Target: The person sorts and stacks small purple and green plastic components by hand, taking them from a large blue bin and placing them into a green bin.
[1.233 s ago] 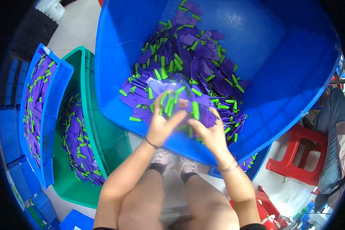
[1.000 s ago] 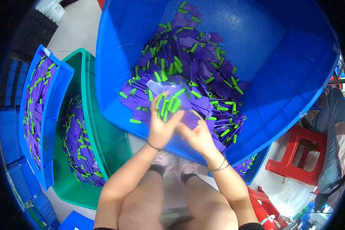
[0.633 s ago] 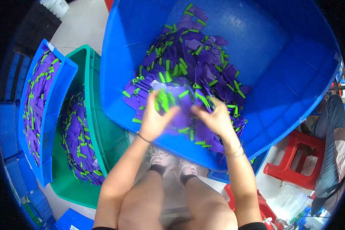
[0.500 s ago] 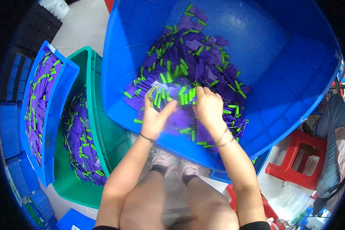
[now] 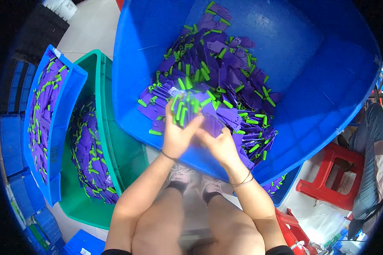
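Observation:
Over the near edge of a large blue bin (image 5: 285, 29), my left hand (image 5: 178, 134) is closed around a bunch of flat purple plastic pieces with green tube-like handles (image 5: 183, 115). The green handles point up and away from me. My right hand (image 5: 221, 146) is right beside it, thumb near the left thumb, fingers curled at the purple blades (image 5: 212, 124) of the bunch. Motion blurs the pieces between the hands. Beneath lies a heap of the same purple-and-green pieces (image 5: 217, 59), spread along the bin's left and near side.
To the left stands a green bin (image 5: 108, 140) partly filled with similar pieces, and a tilted blue crate (image 5: 68, 119) full of them. A red stool (image 5: 327, 178) is at right, beside another person's leg (image 5: 368, 157). A further blue container (image 5: 291, 182) sits under the large bin.
My right hand has come down toward me and nearer my left hand. The row of green handles beside its fingers has gone from there. My left hand has shifted slightly right, still holding its bunch.

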Motion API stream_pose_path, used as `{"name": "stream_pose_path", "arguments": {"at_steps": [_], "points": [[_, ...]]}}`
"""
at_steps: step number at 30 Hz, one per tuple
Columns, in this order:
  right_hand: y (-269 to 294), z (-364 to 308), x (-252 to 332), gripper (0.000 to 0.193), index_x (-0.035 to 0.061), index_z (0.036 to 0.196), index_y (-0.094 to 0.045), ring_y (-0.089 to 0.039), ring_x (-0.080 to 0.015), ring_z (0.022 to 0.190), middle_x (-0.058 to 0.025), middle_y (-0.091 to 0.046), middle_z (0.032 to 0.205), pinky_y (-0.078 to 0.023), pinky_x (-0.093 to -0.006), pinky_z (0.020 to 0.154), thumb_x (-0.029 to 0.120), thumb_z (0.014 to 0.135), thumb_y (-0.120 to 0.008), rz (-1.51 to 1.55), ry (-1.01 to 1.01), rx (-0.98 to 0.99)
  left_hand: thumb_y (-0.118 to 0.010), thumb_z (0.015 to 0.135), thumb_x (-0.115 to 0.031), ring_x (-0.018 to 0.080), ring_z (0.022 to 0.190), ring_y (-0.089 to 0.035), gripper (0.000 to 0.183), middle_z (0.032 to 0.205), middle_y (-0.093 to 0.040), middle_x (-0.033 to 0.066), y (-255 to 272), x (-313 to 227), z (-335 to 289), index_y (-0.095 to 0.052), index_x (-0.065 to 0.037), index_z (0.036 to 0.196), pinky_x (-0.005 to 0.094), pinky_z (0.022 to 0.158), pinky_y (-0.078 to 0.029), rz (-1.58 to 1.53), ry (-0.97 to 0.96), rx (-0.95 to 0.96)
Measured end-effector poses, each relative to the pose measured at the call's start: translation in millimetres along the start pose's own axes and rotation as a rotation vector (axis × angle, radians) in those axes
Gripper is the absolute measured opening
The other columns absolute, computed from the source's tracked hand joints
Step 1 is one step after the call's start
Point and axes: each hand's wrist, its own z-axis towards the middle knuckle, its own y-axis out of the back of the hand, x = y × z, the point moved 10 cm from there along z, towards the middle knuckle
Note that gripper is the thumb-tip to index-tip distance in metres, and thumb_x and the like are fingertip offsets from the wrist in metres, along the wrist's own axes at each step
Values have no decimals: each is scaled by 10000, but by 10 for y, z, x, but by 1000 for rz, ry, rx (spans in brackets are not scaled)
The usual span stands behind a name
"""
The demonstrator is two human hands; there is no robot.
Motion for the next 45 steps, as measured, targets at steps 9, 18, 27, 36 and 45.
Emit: {"name": "stream_pose_path", "arguments": {"at_steps": [9, 18, 27, 36, 45], "points": [[456, 211, 41, 365, 14, 990, -596, -654, -291, 768, -165, -660, 865, -506, -361, 672, 201, 699, -713, -622, 136, -114, -759, 734, -141, 237, 1095, -513, 722, 1185, -510, 128, -13, -362, 65, -332, -24, 1305, 349, 939, -411, 835, -293, 96], [345, 277, 223, 298, 32, 865, -523, -632, -353, 728, -171, -624, 768, -504, -417, 632, 109, 650, -715, -930, 287, -300, -676, 788, 4, 169, 980, -580, 673, 1155, -515, 97, 274, 116, 99, -264, -52, 1317, 301, 861, -477, 195, 40, -98], [-59, 81, -67, 275, 31, 1017, -604, -566, -135, 625, -14, -599, 715, -461, -261, 598, 177, 804, -701, 108, -178, 147, -714, 758, -26, 176, 1108, -491, 751, 1209, -473, 88, 41, 12, 30, -255, -53, 1352, 325, 947, -410, 188, -56, 20], [465, 359, 144, 280, -4, 942, -638, -570, -87, 659, -51, -658, 758, -465, -272, 604, 226, 783, -662, -293, 54, 25, -745, 746, -161, 268, 1074, -552, 743, 1171, -545, 151, -415, -464, 293, -303, -60, 1335, 358, 915, -442, 1007, -288, 312], [385, 646, -394, 212, -41, 825, -611, -626, -206, 566, -164, -626, 628, -502, -346, 583, 142, 723, -583, -189, -263, 56, -719, 606, -54, 357, 1092, -522, 739, 1210, -533, 169, -356, -129, 419, -419, -78, 1280, 401, 936, -419, 1272, -401, 520]]}}
